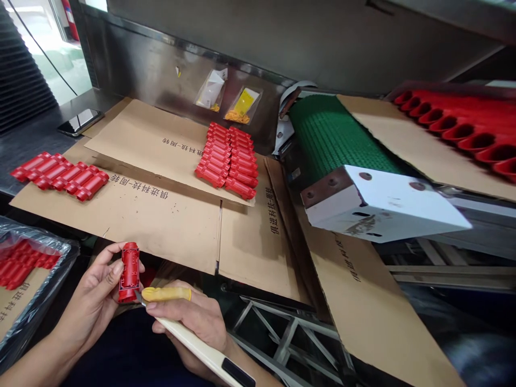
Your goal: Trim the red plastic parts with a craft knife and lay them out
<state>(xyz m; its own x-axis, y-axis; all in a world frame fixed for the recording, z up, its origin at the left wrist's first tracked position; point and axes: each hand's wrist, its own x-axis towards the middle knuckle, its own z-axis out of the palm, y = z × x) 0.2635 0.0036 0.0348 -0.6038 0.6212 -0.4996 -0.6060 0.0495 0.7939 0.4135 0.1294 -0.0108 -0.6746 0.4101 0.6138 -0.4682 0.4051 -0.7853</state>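
In my left hand (pixel 102 285) is a red plastic tubular part (pixel 130 271), held upright between thumb and fingers, its side with cutouts and ridges facing me. My right hand (pixel 197 320) grips a trimming knife (pixel 193 344) with a long cream handle and a black section at its rear. A yellow finger cot (pixel 166 293) covers the right index finger. The short metal blade meets the lower end of the red part; its tip is hidden. Beyond my hands, similar red parts (pixel 60 174) lie side by side on cardboard (pixel 161 226) at the left.
Two stacked columns of red parts (pixel 228 158) lie farther back. Small bags (pixel 244 105) with yellow pieces rest behind them. A phone (pixel 80 122) is at the back left. On the right, a green conveyor belt (pixel 338 134) ends at a white metal bracket (pixel 382 204). A lined bin (pixel 60 290) stands left.
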